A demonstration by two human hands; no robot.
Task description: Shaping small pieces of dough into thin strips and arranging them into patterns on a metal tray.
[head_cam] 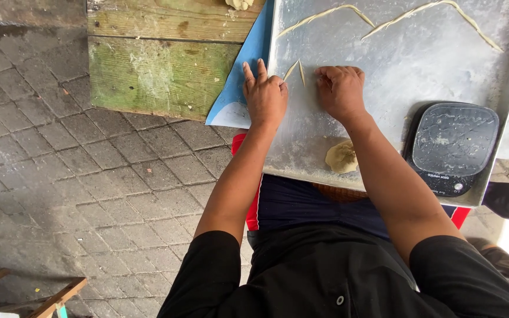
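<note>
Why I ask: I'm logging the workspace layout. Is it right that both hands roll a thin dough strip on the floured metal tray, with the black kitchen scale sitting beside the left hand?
Not quite. The head view shows the black kitchen scale beside the right hand, not the left hand. The rest holds: both hands press on a thin dough strip on the floured metal tray.

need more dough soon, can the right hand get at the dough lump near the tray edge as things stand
Probably yes. The dough lump lies bare on the metal tray, just beside the right forearm, with nothing over it. The right hand is busy rolling the thin dough strip and would only need to draw back.
</note>
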